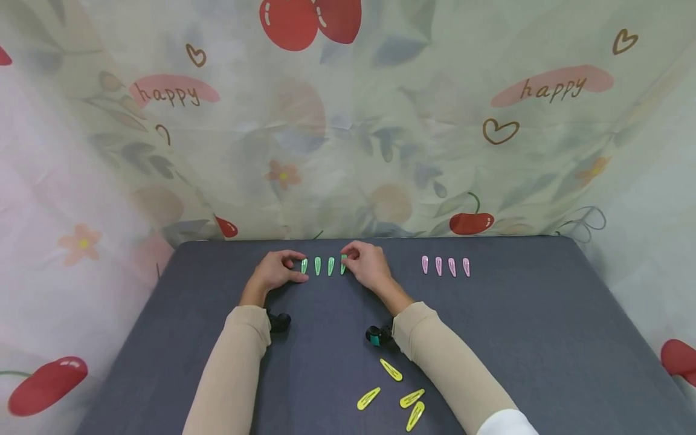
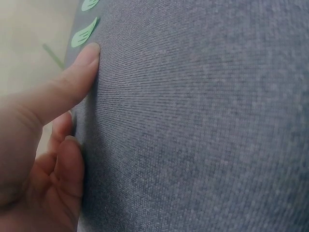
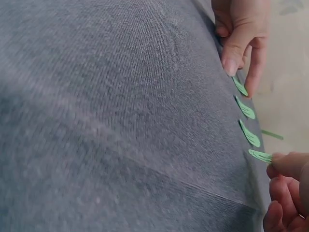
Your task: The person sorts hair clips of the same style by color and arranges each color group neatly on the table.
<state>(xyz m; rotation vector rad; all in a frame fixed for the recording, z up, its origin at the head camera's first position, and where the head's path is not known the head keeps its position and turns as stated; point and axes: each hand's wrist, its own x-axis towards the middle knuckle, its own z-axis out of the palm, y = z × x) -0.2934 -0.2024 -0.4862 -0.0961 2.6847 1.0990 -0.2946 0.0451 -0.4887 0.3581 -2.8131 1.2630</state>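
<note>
Four-in-line is avoided here: several green snap hair clips stand in a row near the table's far edge. At the row's left end my left hand (image 1: 273, 270) holds a green hair clip (image 3: 240, 86) lengthwise between thumb and index finger. My right hand (image 1: 370, 266) pinches the wide end of the rightmost green hair clip (image 3: 260, 155) between thumb and finger; its narrow end points away from the fingertips. Between the hands lie two more green hair clips, one (image 1: 318, 266) beside the other (image 1: 330, 266). The left wrist view shows the left thumb (image 2: 82, 72) close to the cloth.
Right of my hands, several pink hair clips (image 1: 438, 266) form a similar row. Several yellow hair clips (image 1: 391, 370) lie scattered near the front, beside my right forearm. A patterned curtain (image 1: 348, 151) hangs behind the dark grey table (image 1: 516, 332). Each wrist carries a small black camera (image 1: 280, 322).
</note>
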